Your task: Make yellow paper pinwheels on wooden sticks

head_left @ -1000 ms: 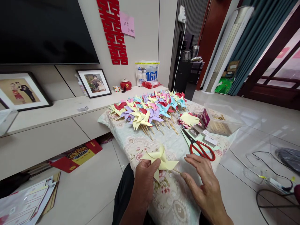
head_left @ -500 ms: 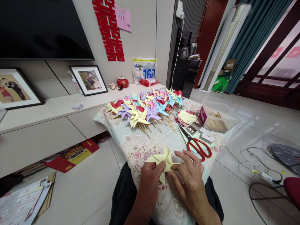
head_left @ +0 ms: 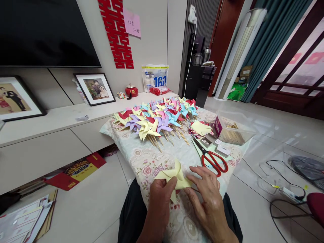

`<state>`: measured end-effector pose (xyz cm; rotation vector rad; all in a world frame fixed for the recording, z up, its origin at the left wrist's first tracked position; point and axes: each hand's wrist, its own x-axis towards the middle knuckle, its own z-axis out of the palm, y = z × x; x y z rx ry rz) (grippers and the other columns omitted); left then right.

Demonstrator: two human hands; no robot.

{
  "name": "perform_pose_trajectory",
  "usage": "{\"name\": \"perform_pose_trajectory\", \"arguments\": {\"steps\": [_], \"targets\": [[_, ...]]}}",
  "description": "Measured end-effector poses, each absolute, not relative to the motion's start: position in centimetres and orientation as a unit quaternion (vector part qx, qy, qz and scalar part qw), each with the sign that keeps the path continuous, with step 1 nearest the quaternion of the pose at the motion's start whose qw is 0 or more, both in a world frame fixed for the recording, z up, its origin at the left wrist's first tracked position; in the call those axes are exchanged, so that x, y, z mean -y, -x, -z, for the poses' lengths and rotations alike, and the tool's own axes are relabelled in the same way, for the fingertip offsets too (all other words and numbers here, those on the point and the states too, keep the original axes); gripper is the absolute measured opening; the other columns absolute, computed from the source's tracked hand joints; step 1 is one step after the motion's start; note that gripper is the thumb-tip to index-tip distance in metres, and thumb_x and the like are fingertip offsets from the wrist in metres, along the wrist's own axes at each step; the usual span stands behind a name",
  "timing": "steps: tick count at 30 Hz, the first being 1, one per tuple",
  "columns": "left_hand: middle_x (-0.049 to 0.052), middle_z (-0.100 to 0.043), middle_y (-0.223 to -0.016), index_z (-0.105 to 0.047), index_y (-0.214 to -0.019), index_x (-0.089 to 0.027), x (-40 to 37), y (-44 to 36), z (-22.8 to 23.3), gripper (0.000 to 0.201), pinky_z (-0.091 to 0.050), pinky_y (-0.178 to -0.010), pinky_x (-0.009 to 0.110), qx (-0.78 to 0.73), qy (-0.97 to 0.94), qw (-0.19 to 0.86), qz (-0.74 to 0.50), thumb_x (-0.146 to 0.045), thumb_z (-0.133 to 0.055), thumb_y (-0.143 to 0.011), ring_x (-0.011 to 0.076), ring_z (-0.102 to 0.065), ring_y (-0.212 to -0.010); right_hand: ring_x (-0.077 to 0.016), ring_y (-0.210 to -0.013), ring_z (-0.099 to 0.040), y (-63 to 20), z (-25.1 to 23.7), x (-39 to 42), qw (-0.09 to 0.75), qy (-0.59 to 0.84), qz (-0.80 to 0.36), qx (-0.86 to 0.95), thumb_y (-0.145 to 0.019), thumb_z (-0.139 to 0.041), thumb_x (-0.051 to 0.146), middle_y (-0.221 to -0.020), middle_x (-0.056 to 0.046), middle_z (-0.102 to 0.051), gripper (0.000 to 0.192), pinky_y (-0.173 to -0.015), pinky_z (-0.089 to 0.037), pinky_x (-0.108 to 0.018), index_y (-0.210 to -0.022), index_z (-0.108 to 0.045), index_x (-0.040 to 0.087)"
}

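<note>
A pale yellow paper pinwheel (head_left: 180, 182) with folded blades is held low over the near end of the cloth-covered table. My left hand (head_left: 162, 194) pinches it near the centre, thumb on top and fingers underneath. At its right blade is my right hand (head_left: 206, 189), thumb and fingers apart around the blade's tip; whether they touch the paper is unclear. Scissors with red handles (head_left: 214, 162) lie just beyond my right hand, blades pointing away, on a pale green sheet. The pinwheel's underside is hidden.
Finished pinwheels on sticks (head_left: 157, 118) crowd the table's far side. To their right are stacked paper squares (head_left: 200, 129), an opened small box of metal bits (head_left: 208, 140), a small white box (head_left: 222, 150) and a clear tub of sticks (head_left: 234, 135). The floral tablecloth (head_left: 138, 162) hangs over the edges.
My right fingertips have drawn back and spread from the right blade they were pressing. The pinwheel has shifted slightly left and down in my left hand. The whole view has tilted a little.
</note>
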<state>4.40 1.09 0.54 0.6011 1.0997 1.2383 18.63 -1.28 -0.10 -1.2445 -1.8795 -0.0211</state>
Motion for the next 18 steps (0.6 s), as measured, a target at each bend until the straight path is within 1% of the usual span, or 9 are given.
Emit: {"name": "perform_pose_trajectory", "arguments": {"steps": [3, 6, 9, 11, 13, 15, 18], "targets": [[0.004, -0.071, -0.069, -0.075, -0.079, -0.011, -0.9, -4.6, -0.1, 0.026, -0.049, -0.061, 0.025, -0.468, -0.286, 0.648, -0.529, -0.035, -0.079, -0.071, 0.0168, -0.061, -0.064, -0.0337, -0.124, -0.048, -18.6, 0.5, 1.2, 0.414, 0.493, 0.030, 0.764, -0.095, -0.056, 0.016, -0.128, -0.013, -0.060, 0.029, -0.098, -0.038, -0.052, -0.123, -0.060, 0.021], [0.004, -0.070, -0.069, -0.073, -0.075, -0.012, -0.9, -4.8, 0.4, 0.026, -0.049, -0.060, 0.025, -0.472, -0.290, 0.642, -0.530, -0.037, -0.078, -0.070, 0.0167, -0.061, -0.063, -0.0326, -0.121, -0.052, -18.7, 0.8, 1.0, 0.412, 0.485, 0.052, 0.769, -0.095, -0.055, 0.018, -0.126, -0.012, -0.062, 0.029, -0.097, -0.041, -0.049, -0.123, -0.061, 0.022], [0.003, -0.069, -0.066, -0.071, -0.070, -0.012, -1.2, -4.5, 0.4, 0.027, -0.049, -0.058, 0.025, -0.488, -0.279, 0.634, -0.532, -0.038, -0.080, -0.067, 0.0172, -0.061, -0.062, -0.0307, -0.115, -0.058, -19.5, 1.0, 0.7, 0.417, 0.485, 0.074, 0.765, -0.097, -0.053, 0.021, -0.123, -0.012, -0.065, 0.028, -0.092, -0.048, -0.046, -0.124, -0.061, 0.022], [0.005, -0.071, -0.068, -0.071, -0.069, -0.012, -1.4, -4.1, 0.3, 0.027, -0.053, -0.064, 0.027, -0.484, -0.269, 0.631, -0.544, -0.038, -0.080, -0.066, 0.0204, -0.066, -0.068, -0.0275, -0.106, -0.063, -20.3, 1.0, 0.6, 0.411, 0.485, 0.074, 0.769, -0.099, -0.051, 0.025, -0.116, -0.011, -0.068, 0.026, -0.084, -0.054, -0.040, -0.122, -0.062, 0.023], [0.006, -0.073, -0.071, -0.072, -0.071, -0.013, -1.7, -3.5, 0.1, 0.026, -0.055, -0.072, 0.030, -0.483, -0.258, 0.624, -0.558, -0.037, -0.081, -0.065, 0.0240, -0.069, -0.077, -0.0231, -0.094, -0.068, -21.2, 1.0, 0.5, 0.396, 0.483, 0.050, 0.779, -0.100, -0.049, 0.026, -0.105, -0.009, -0.070, 0.023, -0.076, -0.057, -0.033, -0.119, -0.064, 0.025], [0.007, -0.075, -0.073, -0.073, -0.075, -0.012, -2.0, -3.0, 0.0, 0.027, -0.055, -0.076, 0.032, -0.496, -0.253, 0.613, -0.560, -0.035, -0.082, -0.064, 0.0263, -0.070, -0.081, -0.0197, -0.086, -0.069, -21.8, 1.0, 0.5, 0.366, 0.488, -0.005, 0.792, -0.100, -0.050, 0.026, -0.096, -0.006, -0.071, 0.020, -0.072, -0.058, -0.028, -0.115, -0.064, 0.027], [0.008, -0.076, -0.078, -0.074, -0.080, -0.013, -2.4, -2.6, 0.1, 0.029, -0.056, -0.078, 0.033, -0.512, -0.268, 0.596, -0.557, -0.036, -0.082, -0.064, 0.0285, -0.071, -0.086, -0.0184, -0.083, -0.070, -22.0, 1.4, 0.6, 0.320, 0.506, -0.089, 0.796, -0.100, -0.051, 0.028, -0.089, -0.003, -0.070, 0.016, -0.071, -0.058, -0.025, -0.107, -0.065, 0.030]]}}
